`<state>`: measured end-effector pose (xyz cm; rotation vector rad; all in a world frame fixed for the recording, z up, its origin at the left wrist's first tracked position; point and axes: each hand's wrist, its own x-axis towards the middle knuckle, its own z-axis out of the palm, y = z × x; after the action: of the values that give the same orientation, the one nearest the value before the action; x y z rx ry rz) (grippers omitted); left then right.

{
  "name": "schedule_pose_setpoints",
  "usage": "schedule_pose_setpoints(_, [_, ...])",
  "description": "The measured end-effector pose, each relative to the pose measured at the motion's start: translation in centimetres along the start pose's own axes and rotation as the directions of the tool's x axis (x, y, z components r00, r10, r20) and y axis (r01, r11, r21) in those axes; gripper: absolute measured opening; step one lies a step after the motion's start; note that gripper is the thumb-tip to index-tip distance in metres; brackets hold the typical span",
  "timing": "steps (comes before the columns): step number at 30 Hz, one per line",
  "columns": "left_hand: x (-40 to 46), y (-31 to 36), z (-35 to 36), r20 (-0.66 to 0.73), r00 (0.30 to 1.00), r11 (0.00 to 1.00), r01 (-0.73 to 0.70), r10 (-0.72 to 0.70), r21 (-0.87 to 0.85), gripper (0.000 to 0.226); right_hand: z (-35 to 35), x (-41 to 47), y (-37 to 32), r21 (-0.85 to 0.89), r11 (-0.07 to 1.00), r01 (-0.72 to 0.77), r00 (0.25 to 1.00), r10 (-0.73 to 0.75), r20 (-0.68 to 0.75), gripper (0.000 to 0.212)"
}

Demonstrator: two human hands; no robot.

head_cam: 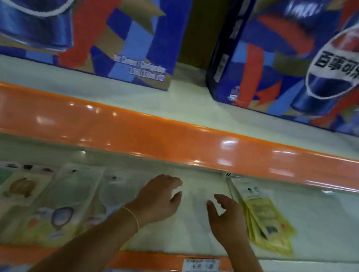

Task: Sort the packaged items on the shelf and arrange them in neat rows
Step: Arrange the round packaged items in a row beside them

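We see our left hand (159, 200) and right hand (225, 215), fingers relaxed and holding nothing, over a bare stretch of the pale shelf (193, 232). Flat glossy packets (67, 202) lie toward its left end, yellow packets (268, 222) just beside the right hand; printed cartons (296, 59) stand on the shelf above.

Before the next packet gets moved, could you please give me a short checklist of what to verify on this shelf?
1. Left hand free to pick: ok, fingers relaxed over the bare shelf, holding nothing.
2. Right hand free: ok, open beside the yellow packets, not gripping them.
3. Yellow packets squared up: not ok, they lie fanned and skewed against the row.
4. Gap between the hands clear for a new row: ok, only bare shelf shows there.
5. Packets on the left in neat rows: cannot tell, the picture is blurred, though they seem to lie side by side.
6. Packet types matched: cannot tell, labels are unreadable.
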<state>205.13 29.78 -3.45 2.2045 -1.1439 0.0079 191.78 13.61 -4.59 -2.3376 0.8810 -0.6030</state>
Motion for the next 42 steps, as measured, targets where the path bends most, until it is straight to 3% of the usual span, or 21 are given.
schedule_pose_setpoints(5, [3.3,6.0,5.0,0.118,0.993,1.0,0.014,-0.011,-0.026,0.042,-5.0,3.0,7.0,-0.114,0.985,-0.129,0.992,0.127,-0.02,0.044])
schedule_pose_setpoints(10, [4.6,10.0,9.1,0.207,0.977,0.994,0.073,-0.055,-0.082,0.044,-7.5,4.9,12.7,-0.298,0.917,-0.264,0.961,0.275,-0.005,0.065])
schedule_pose_setpoints(14, [4.7,11.7,11.4,0.263,0.963,0.996,0.075,-0.061,-0.044,0.044,-7.6,6.4,15.0,-0.349,0.873,-0.341,0.912,0.397,0.104,0.08])
schedule_pose_setpoints(17, [4.7,12.2,12.3,0.294,0.953,0.996,0.084,-0.077,-0.01,0.045,-6.9,6.9,15.5,-0.377,0.862,-0.339,0.901,0.413,0.133,0.076])
schedule_pose_setpoints(21, [5.0,12.1,12.8,0.32,0.942,0.995,0.099,-0.101,0.024,0.044,-6.4,6.8,15.8,-0.454,0.834,-0.315,0.925,0.377,0.051,0.065])
schedule_pose_setpoints(27, [4.8,11.5,13.4,0.32,0.939,0.992,0.116,-0.124,0.045,0.043,-6.2,6.3,15.5,-0.527,0.833,-0.17,0.983,0.184,-0.026,0.038])
schedule_pose_setpoints(31, [4.3,10.7,13.4,0.319,0.937,0.989,0.15,-0.141,-0.001,0.043,-6.2,6.0,15.2,-0.421,0.901,-0.109,0.992,0.075,-0.097,0.026])
schedule_pose_setpoints(35, [3.6,10.9,12.4,0.313,0.931,0.95,0.253,-0.187,-0.184,0.031,-5.9,5.3,13.7,-0.316,0.949,0.007,0.985,-0.062,-0.164,0.017])
schedule_pose_setpoints(37, [3.3,11.2,11.6,0.337,0.908,0.845,0.375,-0.25,-0.382,0.029,-5.4,4.9,12.4,-0.263,0.962,0.07,0.978,-0.118,-0.171,0.018])
schedule_pose_setpoints(38, [3.3,11.2,11.1,0.357,0.882,0.74,0.458,-0.308,-0.492,0.031,-5.0,4.6,11.7,-0.238,0.966,0.101,0.973,-0.145,-0.179,0.019])
schedule_pose_setpoints(40, [3.4,10.8,10.2,0.437,0.805,0.43,0.587,-0.401,-0.687,0.03,-4.1,3.8,9.8,-0.201,0.965,0.169,0.958,-0.209,-0.194,0.024])
schedule_pose_setpoints(42, [3.4,10.0,9.1,0.502,0.752,0.11,0.595,-0.428,-0.796,0.029,-3.1,2.7,7.5,-0.199,0.945,0.26,0.927,-0.302,-0.222,0.022])
